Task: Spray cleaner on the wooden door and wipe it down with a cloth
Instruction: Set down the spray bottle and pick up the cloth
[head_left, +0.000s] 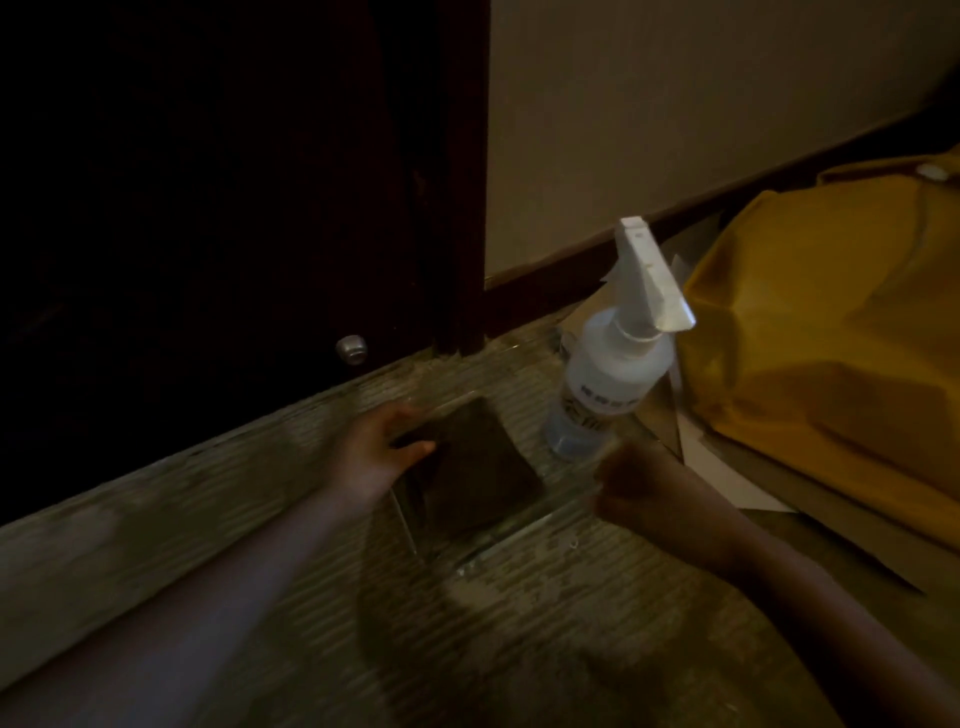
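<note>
Head view. Your left hand reaches forward to the cloth, a dark folded square lying in a clear shallow tray on the floor. The thumb lies across the cloth's left corner and the fingers curl over its far left edge, so the hand pinches that corner. The rest of the cloth lies flat in the tray.

Your right hand is at the tray's right end, just beside the base of the bottle. Its fingers are drawn together into a loose fist, and nothing shows inside it. The hand is blurred, so you cannot tell whether a knuckle touches the bottle.

The bottle stands upright on the floor, right of the tray. It is a pale, translucent body with a white trigger head, the nozzle pointing away from you, up in the picture.

The door fills the upper left, very dark, its lower edge meeting the floor beyond the tray. A small metal knob sits low on it, near its right edge.

Right of the door run a pale wall and a dark skirting. Yellow fabric is heaped at far right, behind the bottle.
</note>
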